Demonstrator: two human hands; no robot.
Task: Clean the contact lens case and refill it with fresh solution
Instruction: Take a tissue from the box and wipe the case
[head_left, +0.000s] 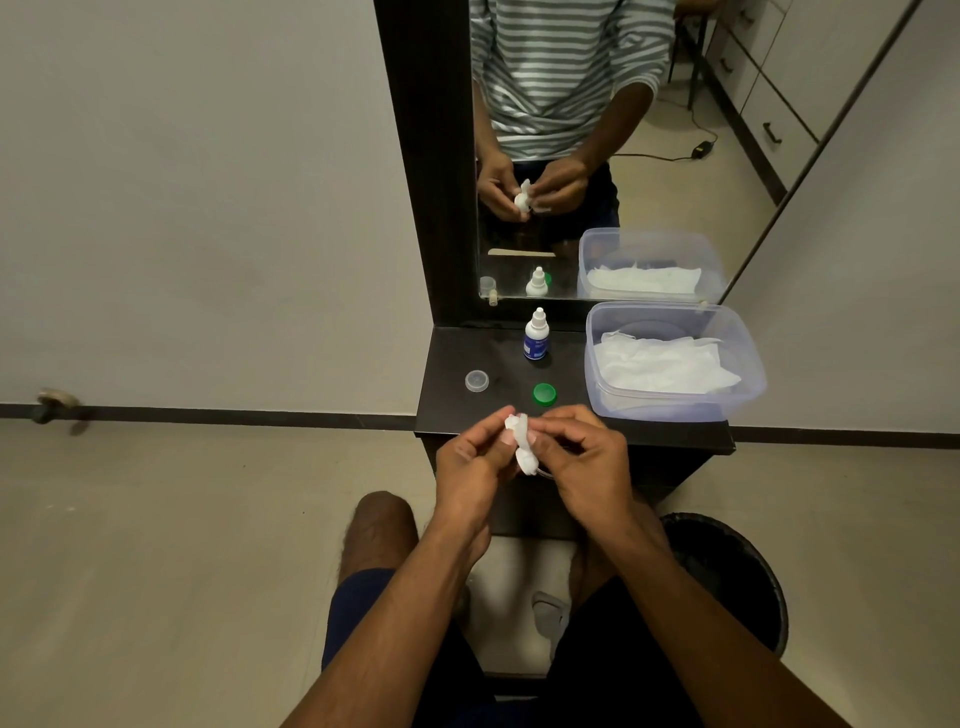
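Both hands, left hand (475, 457) and right hand (582, 462), pinch a white tissue (522, 441) together above the dark shelf (452, 410).

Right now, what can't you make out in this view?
- Lens case: head view, almost all hidden by the tissue and both hands, left and right.
- Bottle label: too small to read.
- Bin: contents too dark, the right arm covers part.
- Tub bottom: covered by tissues.
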